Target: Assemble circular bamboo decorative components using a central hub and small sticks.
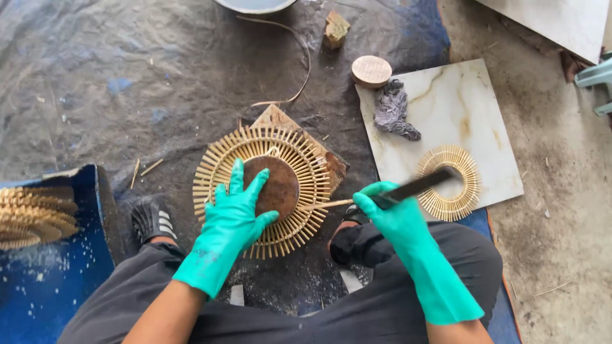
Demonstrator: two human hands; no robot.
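**Gloved hands at a round bamboo frame**

While the left hand (pixel 234 213), in a green rubber glove, lies flat with fingers spread on the round bamboo frame (pixel 262 190), the right hand (pixel 390 213), gloved the same, is closed around the handle end of a dark flat tool (pixel 417 186). The left hand grips nothing; it presses down on the frame's lower left part, its fingertips touching the brown round centre disc (pixel 275 186). A thin bamboo stick (pixel 325 204) juts from the frame's right edge toward the right hand; I cannot tell whether that hand also pinches it.

The frame lies on a wooden block (pixel 328 162), which rests on a grey tarp (pixel 127 76) on the ground, just ahead of the person's knees. The tool's far end reaches over a smaller bamboo ring (pixel 454 191) lying on a white marble-patterned tile (pixel 459 108) to the right. On that tile's upper left corner sit a crumpled grey rag (pixel 394 109) and a round wooden disc (pixel 371 70), the disc partly off the edge. At the left edge, a stack of finished bamboo frames (pixel 32 216) rests on a blue sheet (pixel 57 280). A black sandal (pixel 152 220) shows near the left knee.
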